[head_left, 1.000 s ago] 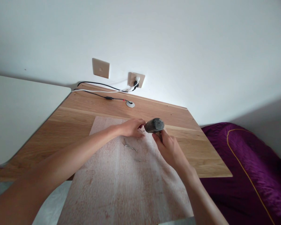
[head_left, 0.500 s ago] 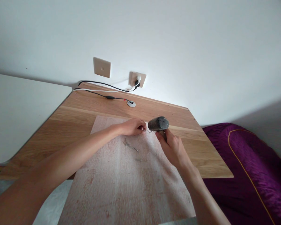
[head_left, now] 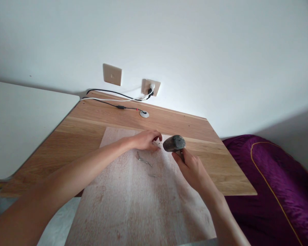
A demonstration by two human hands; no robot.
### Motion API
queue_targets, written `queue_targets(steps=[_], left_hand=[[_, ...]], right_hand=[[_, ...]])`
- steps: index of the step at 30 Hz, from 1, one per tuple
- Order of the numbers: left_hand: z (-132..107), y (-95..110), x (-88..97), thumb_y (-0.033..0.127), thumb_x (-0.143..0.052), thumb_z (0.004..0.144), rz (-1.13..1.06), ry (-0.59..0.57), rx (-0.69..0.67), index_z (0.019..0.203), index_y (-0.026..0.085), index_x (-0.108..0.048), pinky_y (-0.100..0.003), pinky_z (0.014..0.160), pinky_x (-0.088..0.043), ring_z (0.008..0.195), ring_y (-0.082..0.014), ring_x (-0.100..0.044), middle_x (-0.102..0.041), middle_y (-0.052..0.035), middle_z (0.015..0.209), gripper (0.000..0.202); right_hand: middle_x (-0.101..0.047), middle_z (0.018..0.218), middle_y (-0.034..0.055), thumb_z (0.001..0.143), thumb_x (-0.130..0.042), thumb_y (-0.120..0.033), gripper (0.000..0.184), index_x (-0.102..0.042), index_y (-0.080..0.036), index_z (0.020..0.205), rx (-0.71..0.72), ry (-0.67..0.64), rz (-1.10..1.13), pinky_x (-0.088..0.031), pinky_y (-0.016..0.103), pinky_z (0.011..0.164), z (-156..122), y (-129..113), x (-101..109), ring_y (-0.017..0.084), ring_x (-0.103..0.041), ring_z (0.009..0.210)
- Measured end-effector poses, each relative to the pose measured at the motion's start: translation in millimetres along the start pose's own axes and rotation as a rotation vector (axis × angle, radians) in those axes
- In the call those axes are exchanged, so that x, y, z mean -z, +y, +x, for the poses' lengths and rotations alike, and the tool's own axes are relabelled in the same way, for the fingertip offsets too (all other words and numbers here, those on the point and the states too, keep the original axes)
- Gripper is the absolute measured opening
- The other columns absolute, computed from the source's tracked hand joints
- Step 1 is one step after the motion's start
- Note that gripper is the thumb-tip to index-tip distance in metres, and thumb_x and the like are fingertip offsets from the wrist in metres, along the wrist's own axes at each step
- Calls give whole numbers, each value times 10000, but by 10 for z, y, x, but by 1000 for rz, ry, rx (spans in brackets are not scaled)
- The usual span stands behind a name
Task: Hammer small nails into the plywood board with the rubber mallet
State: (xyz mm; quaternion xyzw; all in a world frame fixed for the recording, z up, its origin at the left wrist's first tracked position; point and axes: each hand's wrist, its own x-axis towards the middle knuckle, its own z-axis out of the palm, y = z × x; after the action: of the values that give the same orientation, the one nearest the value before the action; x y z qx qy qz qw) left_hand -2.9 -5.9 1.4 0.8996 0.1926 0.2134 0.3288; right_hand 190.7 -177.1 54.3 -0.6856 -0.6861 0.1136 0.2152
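One dark, round-faced hammer (head_left: 174, 143) tight in the right hand (head_left: 190, 165), left hand (head_left: 146, 140) curled, grasp unclear

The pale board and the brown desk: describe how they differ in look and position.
The board is pale and pinkish-grey; the desk is warm brown. The board lies on top, jutting past the desk's near edge; the desk lies beneath. The board bears loose nails; the desk bears cables. Both are flat with visible grain.

Wooden table (head_left: 228, 171): pale board (head_left: 133, 201) on top, loose nails (head_left: 145, 161) on board; cables (head_left: 120, 107) near back edge.
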Motion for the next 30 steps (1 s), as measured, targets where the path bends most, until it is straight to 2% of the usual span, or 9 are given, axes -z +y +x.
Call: queue_targets(steps=[4, 7, 12, 14, 16, 19, 21, 25, 30], left_hand=[[-3, 19, -25, 396, -832, 811, -44, 78, -10, 923, 186, -633, -274, 709, -407, 753, -153, -559, -581, 1, 868, 310], [3, 58, -7, 383, -815, 816, -47, 71, -10, 877, 186, -614, -273, 700, -403, 744, -150, -552, -581, 0, 862, 288], [-58, 216, 178, 257, -698, 865, 45, 41, -38, 851, 176, -659, -285, 721, -408, 747, -154, -562, -603, -15, 847, 90], [-158, 274, 275, 167, -649, 846, 51, 6, -81, 845, 174, -675, -288, 748, -425, 763, -154, -588, -637, -25, 858, 27], [-301, 297, 356, 89, -610, 809, 12, -71, -103, 864, 173, -694, -279, 763, -446, 778, -152, -614, -671, -27, 871, 132], [-527, 273, 431, 32, -593, 759, -32, -209, -62, 922, 176, -722, -259, 767, -468, 798, -146, -638, -696, -23, 906, 253], [-632, 253, 449, 29, -630, 728, 10, -249, -21, 920, 177, -728, -258, 775, -470, 821, -151, -643, -679, -25, 937, 261], [-685, 261, 430, 33, -687, 693, 90, -242, 26, 833, 177, -713, -260, 749, -452, 817, -153, -619, -622, -16, 931, 203], [-649, 240, 384, 57, -694, 697, 49, -181, 29, 771, 177, -685, -265, 742, -449, 796, -147, -606, -624, -12, 920, 141]], right_hand=[[-749, 763, 80, 1053, -450, -371, 200, -566, -258, 936, -46, -47, 5, -401, 322, 605, -161, 18, -71, 307, -742, 737], [-769, 793, 88, 1056, -432, -351, 201, -574, -251, 956, -76, -44, 12, -427, 326, 633, -199, 37, -132, 307, -756, 769], [-778, 821, 92, 1054, -444, -355, 195, -582, -242, 974, -74, -44, 40, -450, 331, 653, -192, 69, -154, 312, -769, 805], [-781, 833, 98, 1061, -430, -359, 205, -581, -234, 1001, -61, -43, 41, -448, 336, 653, -203, 64, -156, 316, -767, 806], [-788, 868, 112, 1070, -411, -362, 222, -581, -222, 1041, -50, -48, 40, -444, 342, 657, -219, 53, -164, 323, -767, 830], [-791, 901, 127, 1076, -394, -369, 248, -585, -212, 1069, -55, -61, 15, -426, 347, 659, -238, 42, -179, 329, -764, 847], [-787, 893, 126, 1077, -390, -381, 258, -586, -214, 1058, -65, -55, -9, -418, 349, 667, -241, 42, -183, 328, -761, 836], [-776, 877, 123, 1072, -388, -392, 256, -575, -220, 1042, -74, -61, -12, -412, 345, 675, -230, 46, -171, 324, -755, 828], [-763, 865, 135, 1070, -366, -395, 261, -557, -219, 1046, -86, -81, -11, -394, 351, 663, -221, 37, -158, 334, -739, 812]])
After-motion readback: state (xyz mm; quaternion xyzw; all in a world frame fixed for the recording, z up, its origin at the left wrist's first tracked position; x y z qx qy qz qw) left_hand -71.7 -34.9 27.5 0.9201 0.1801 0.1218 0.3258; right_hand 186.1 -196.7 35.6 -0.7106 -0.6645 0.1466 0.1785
